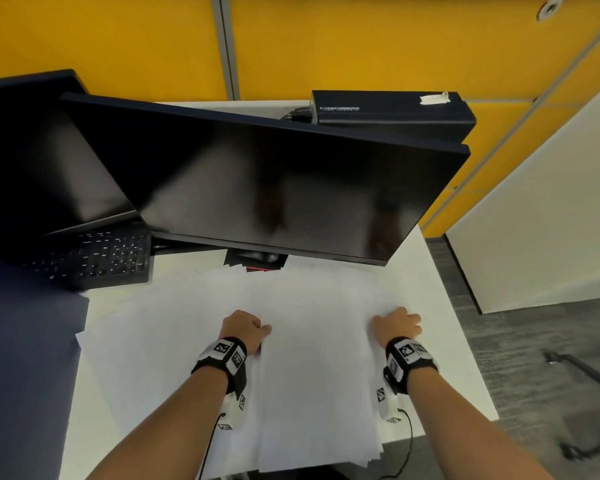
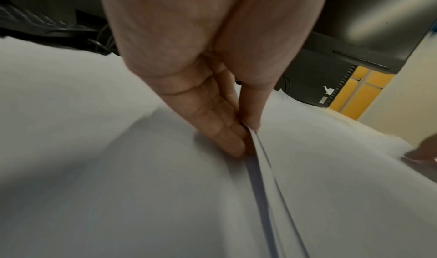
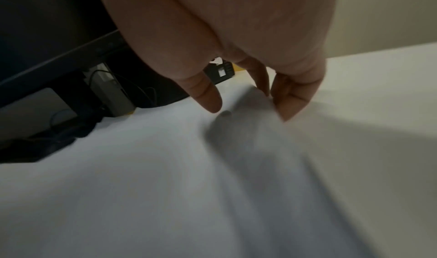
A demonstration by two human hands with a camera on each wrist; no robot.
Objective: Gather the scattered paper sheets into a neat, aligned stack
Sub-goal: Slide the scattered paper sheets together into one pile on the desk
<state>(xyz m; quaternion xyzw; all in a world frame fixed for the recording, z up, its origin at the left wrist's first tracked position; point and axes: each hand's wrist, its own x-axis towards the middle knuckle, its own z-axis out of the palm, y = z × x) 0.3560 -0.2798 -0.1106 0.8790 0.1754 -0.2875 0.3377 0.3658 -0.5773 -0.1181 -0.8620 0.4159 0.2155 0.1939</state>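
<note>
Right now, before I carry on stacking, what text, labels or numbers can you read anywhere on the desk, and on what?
No text is legible.
Pale label strip on the black rectangular box: too blurred to read.
White key legends on the black keyboard: too small to read.
Black-and-white square markers on the black wrist bands: patterns, not words.
White paper sheets: no print visible.

Left hand (image 1: 245, 329), right hand (image 1: 397, 323), two monitors (image 1: 274, 188), one keyboard (image 1: 97, 258), one black box (image 1: 392, 107); paper sheets (image 1: 312, 375) uncountable
</note>
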